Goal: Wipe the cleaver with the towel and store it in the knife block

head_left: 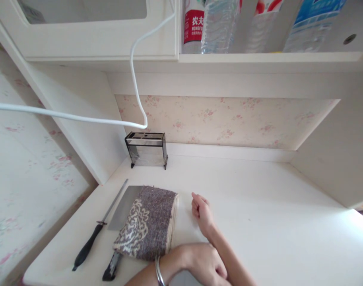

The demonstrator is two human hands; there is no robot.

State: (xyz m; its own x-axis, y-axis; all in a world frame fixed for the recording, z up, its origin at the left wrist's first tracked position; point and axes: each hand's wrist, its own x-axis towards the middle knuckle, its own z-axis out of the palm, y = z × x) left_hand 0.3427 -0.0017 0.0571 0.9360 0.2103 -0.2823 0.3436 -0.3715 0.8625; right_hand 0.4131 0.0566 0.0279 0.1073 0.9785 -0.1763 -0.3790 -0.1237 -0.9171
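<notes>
My left hand (205, 263), with a silver bangle on its wrist, is curled closed and rests against or just over my right forearm; part of its fingers is hidden. My right hand (201, 209) is a loose fist above the white tabletop, with nothing visible in it. Just left of it lies a folded grey-brown towel (157, 218) with a cream pattern. The towel partly covers a cleaver, whose wide blade (123, 208) and dark, worn handle (112, 267) stick out. Left of these, a sharpening steel (90, 243) with a black handle lies slantwise.
A clear-sided knife block (147, 150) with a black frame stands at the back left. A white cable (80, 118) hangs across the upper left. Plastic bottles (218, 28) stand on the shelf overhead. White side panels (333, 159) enclose the tabletop (259, 206).
</notes>
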